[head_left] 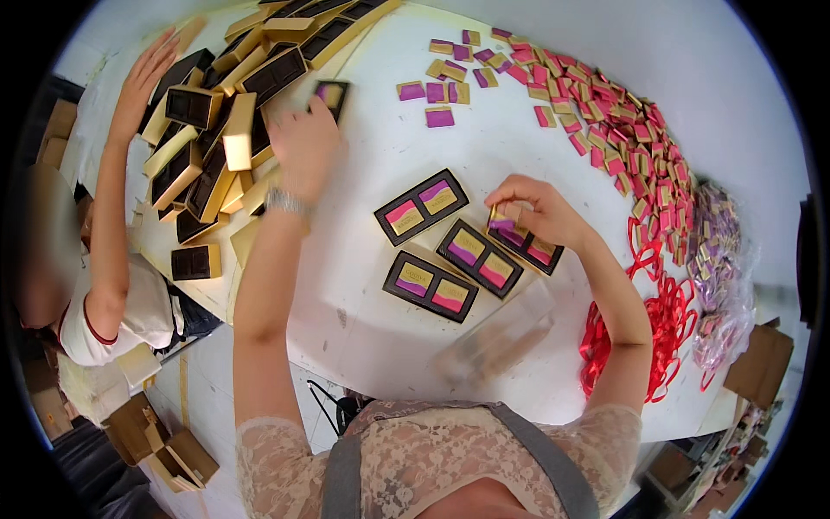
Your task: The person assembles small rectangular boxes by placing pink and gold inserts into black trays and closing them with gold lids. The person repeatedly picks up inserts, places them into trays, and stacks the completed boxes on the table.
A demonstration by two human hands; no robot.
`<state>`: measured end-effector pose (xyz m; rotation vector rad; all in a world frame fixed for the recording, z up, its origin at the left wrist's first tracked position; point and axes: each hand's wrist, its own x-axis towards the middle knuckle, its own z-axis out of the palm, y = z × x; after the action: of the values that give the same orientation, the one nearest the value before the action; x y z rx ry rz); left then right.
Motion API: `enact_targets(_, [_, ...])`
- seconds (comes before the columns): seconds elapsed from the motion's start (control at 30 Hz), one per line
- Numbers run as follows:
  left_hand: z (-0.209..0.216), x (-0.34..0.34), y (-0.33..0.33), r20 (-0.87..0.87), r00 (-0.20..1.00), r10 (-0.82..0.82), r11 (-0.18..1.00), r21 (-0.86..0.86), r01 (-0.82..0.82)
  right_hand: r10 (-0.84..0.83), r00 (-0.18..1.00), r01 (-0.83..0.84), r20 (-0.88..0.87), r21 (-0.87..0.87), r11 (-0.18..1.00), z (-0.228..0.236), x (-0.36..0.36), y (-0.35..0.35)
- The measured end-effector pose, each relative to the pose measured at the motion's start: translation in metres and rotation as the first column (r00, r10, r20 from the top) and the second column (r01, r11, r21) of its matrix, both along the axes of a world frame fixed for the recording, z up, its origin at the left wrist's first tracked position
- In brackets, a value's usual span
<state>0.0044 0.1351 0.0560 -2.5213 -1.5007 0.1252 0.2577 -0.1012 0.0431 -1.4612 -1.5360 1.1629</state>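
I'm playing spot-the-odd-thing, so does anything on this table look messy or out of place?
Yes: the red ribbons at the right lie in tangled loops, and the gold boxes at the left are piled askew. They look odd because the filled boxes in the middle lie flat. I can't see anything broken.

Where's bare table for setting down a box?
Bare table: between the left forearm and filled boxes; also between those boxes and the loose purple packets. Crowded: the box heap, far left; the pink packets and red ribbon, right.
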Motion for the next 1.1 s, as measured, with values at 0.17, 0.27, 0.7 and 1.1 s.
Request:
enact_targets(0.17, [-0.005, -0.014, -0.106, 0.304, 0.865, -0.399, 0.873, -0.162, 0.46, 0.033, 0.984, -0.047, -0.175, -0.074, 0.996, 0.003, 0.004, -0.017])
enact_targets(0.27, [-0.009, -0.017, -0.108, 0.645, 0.638, -0.421, 0.652, -0.274, 0.707, -0.202, 0.953, 0.218, -0.226, 0.048, 0.975, 0.011, 0.012, 0.009])
enact_targets(0.7, [0.003, -0.012, 0.001, 0.024, 0.998, 0.065, 0.992, -0.113, -0.062, 0.041, 0.973, -0.072, 0.228, 0.125, 0.99, -0.018, -0.041, 0.058])
enact_targets(1.1, [0.004, 0.02, -0.039, 0.537, 0.727, 0.427, 0.297, -0.843, 0.449, -0.388, 0.92, 0.368, -0.053, -0.221, 0.903, 0.002, 0.028, 0.052])
